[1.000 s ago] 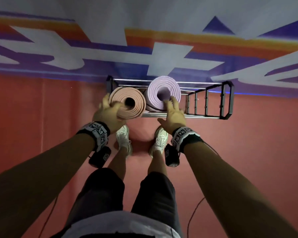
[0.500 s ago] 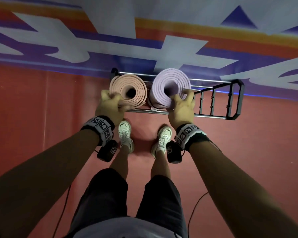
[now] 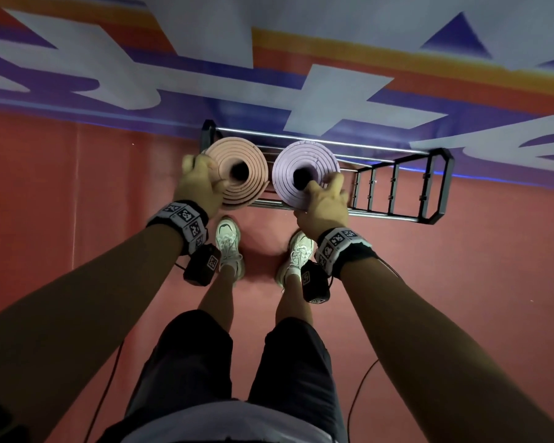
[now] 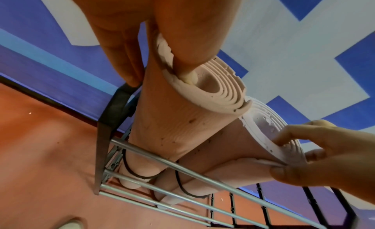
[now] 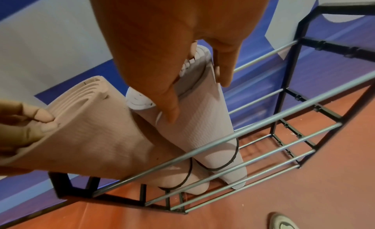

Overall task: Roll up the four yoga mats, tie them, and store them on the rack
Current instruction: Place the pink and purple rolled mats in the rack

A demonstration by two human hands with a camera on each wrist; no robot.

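The pink yoga mat (image 3: 237,172) stands on end in the left end of the rack (image 3: 435,187), a thick foam roll whose top shows a tight spiral of layers around a dark hollow core. Its outer skin is finely ribbed and speckled with small dark marks. My left hand (image 3: 199,183) grips its top edge, thumb (image 4: 188,56) pressed down into the spiral, fingers (image 4: 121,53) curled round the outside wall. Just beside it, touching along the side, stands the lilac yoga mat (image 3: 304,174), the same coiled foam with a slightly ragged, stepped top edge. My right hand (image 3: 325,206) pinches its near rim, thumb on the outside and fingertips over the layered edge. A thin black elastic band (image 5: 233,158) rings the lilac roll low down, and another black band (image 4: 140,173) circles the pink one near its base.

The rack is a low open frame: black angular end pieces joined by slim silver-grey round rails, with short black uprights dividing the right end. It sits on a red floor (image 3: 493,282) against a wall (image 3: 333,91) painted in blue, white and orange shapes. My white sneakers (image 3: 227,241) stand just in front of the rack's front rail.
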